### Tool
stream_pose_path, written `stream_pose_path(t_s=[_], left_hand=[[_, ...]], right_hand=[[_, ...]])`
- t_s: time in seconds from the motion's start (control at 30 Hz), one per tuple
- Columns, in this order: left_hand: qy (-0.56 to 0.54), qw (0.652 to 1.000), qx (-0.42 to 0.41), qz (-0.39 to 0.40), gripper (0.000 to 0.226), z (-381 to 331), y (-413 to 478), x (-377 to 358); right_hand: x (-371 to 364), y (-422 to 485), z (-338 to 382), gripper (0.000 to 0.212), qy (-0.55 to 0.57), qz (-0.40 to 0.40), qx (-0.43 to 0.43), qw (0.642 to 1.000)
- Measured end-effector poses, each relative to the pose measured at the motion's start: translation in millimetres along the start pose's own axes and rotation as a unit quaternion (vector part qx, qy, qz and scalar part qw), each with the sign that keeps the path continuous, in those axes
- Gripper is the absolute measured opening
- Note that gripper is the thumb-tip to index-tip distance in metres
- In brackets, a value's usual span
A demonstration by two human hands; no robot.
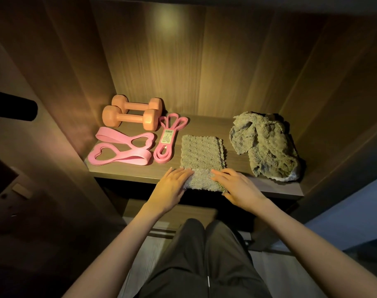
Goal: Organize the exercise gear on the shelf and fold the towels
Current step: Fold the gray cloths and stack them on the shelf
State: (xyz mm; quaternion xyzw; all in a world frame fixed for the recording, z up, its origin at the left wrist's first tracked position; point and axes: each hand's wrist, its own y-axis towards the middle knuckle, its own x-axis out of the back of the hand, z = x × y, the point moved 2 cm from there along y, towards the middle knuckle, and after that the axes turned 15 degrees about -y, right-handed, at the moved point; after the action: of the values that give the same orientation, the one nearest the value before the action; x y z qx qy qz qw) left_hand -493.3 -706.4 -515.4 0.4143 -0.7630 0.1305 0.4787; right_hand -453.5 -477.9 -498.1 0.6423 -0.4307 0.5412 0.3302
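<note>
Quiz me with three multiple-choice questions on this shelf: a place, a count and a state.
1. Where does the crumpled towel lie?
A) right of the folded towel
B) hanging from a hook
C) on the floor

2. How many orange dumbbells are there?
A) one
B) two
C) four

3. How do the left hand and right hand meet the folded towel?
A) fists closed beside it
B) flat fingers pressing its near edge
C) lifting it in the air

Answers:
1 A: it sits heaped at the right end of the shelf.
2 B: a pair lies side by side at the back left.
3 B: both hands lie on it with straight fingers.
</note>
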Motion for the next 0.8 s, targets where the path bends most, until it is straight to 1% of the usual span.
stream_pose_path(t_s=[0.07, 0.1, 0.17, 0.23, 0.3, 0.33, 0.37, 0.4, 0.47, 0.57, 0.63, 0.7, 0.8], left_hand=[[-0.011, 1.0, 0.0, -0.004, 0.056, 2, 6, 6], [-0.023, 1.0, 0.006, -0.005, 0.052, 4, 7, 10], [-0.069, 0.996, 0.047, -0.019, 0.045, 7, 6, 17], [-0.106, 0.988, 0.102, -0.042, 0.037, 7, 6, 21], [-0.121, 0.98, 0.15, -0.052, 0.028, 6, 7, 20], [-0.143, 0.972, 0.176, -0.06, 0.024, 5, 8, 19], [-0.174, 0.96, 0.206, -0.07, 0.021, 3, 10, 18], [-0.202, 0.947, 0.235, -0.08, 0.024, 1, 12, 17], [-0.215, 0.93, 0.282, -0.095, 0.033, -1, 18, 15], [-0.181, 0.924, 0.313, -0.121, 0.037, -4, 25, 12], [-0.158, 0.925, 0.309, -0.153, 0.039, -6, 28, 10], [-0.15, 0.926, 0.292, -0.187, 0.035, -8, 30, 7], [-0.128, 0.93, 0.277, -0.206, 0.031, -8, 35, 6]], right_hand=[[1, 2, 4, 0.054, -0.006, -0.006, -0.008, 1.0], [2, 2, 4, 0.052, 0.01, -0.003, -0.023, 1.0], [4, 0, 2, 0.046, 0.087, 0.017, -0.075, 0.993], [7, -3, -1, 0.03, 0.168, 0.034, -0.108, 0.979], [8, -3, -3, 0.011, 0.256, 0.019, -0.138, 0.957], [8, -2, -3, 0.008, 0.3, 0.001, -0.158, 0.941], [9, -1, -3, 0.012, 0.336, -0.015, -0.181, 0.924], [8, 1, -3, 0.012, 0.366, -0.022, -0.206, 0.907], [6, 5, -5, 0.016, 0.404, -0.017, -0.251, 0.879], [0, 13, -6, 0.029, 0.38, -0.019, -0.316, 0.869], [-3, 17, -4, 0.026, 0.358, -0.042, -0.348, 0.865], [-4, 19, 0, 0.022, 0.335, -0.059, -0.37, 0.864], [-4, 24, 4, 0.028, 0.285, -0.068, -0.404, 0.866]])
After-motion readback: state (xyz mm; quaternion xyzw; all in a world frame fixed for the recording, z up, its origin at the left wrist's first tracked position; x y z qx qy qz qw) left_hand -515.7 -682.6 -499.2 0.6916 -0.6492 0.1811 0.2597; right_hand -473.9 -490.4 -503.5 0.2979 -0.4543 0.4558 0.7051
